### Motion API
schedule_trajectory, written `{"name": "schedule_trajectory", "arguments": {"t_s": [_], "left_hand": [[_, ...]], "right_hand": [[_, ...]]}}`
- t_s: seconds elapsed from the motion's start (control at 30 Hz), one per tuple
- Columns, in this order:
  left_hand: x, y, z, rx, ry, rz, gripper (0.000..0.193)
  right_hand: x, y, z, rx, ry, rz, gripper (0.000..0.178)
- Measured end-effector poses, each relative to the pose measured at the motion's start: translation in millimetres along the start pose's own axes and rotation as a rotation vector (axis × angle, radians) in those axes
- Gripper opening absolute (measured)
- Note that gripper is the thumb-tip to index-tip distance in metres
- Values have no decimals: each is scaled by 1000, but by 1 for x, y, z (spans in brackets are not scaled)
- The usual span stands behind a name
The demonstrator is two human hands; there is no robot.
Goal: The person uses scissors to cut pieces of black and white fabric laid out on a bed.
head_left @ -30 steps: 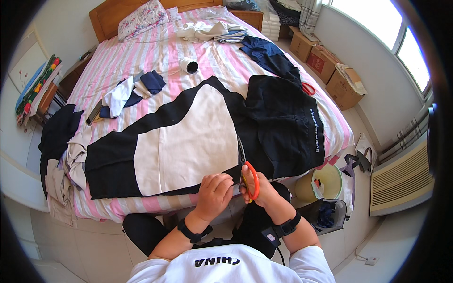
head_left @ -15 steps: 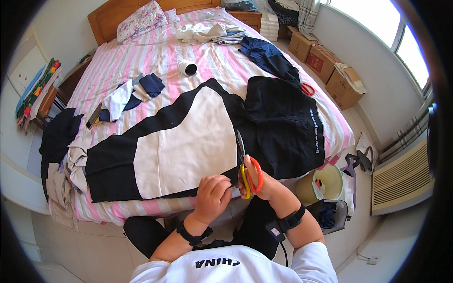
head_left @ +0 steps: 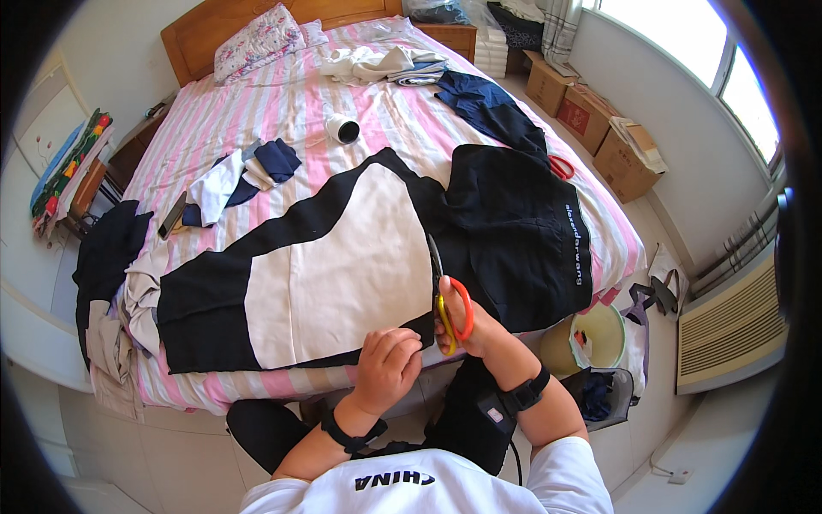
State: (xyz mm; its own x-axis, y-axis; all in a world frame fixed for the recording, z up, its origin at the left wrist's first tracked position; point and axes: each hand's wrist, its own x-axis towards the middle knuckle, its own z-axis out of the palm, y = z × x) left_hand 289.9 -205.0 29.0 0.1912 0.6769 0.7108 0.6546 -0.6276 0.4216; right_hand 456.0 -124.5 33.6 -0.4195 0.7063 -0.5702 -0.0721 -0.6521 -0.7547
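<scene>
Two hands: the right hand (head_left: 482,332) grips scissors (head_left: 468,310), pale panel (head_left: 342,276) ahead-left; black cloth (head_left: 201,317) beyond the curled left hand (head_left: 388,367) — pinch unclear — looks uncut, any finished cut by the blades indistinct.

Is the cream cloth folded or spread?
Spread: the cream cloth lies broad and flat, its outline showing against the black fabric along its edges.

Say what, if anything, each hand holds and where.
The right hand holds the scissors by their handles; whether the left hand pinches the black fabric by its edge cannot be told.
</scene>
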Motion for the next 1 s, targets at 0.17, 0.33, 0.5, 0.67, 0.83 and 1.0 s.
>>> {"name": "schedule_trajectory", "arguments": {"t_s": [0.17,0.33,0.5,0.67,0.83,1.0], "left_hand": [[0,-1,0,-6,2,-8,21],[1,1,-2,0,15,-5,22],[2,-1,-2,-35,46,-24,23],[6,3,-5,-121,71,-133,17],[5,-3,-6,-368,247,-378,11],[6,-1,-6,-382,260,-393,11]], "right_hand": [[-2,2,0,-48,49,-57,69],[-13,-1,-1,-82,74,-103,63],[-15,-6,-4,-107,75,-91,62],[-15,-7,-10,-158,63,-90,70],[-21,-5,-18,-97,-80,109,82],[-23,-7,-16,-102,-134,126,83]]}}
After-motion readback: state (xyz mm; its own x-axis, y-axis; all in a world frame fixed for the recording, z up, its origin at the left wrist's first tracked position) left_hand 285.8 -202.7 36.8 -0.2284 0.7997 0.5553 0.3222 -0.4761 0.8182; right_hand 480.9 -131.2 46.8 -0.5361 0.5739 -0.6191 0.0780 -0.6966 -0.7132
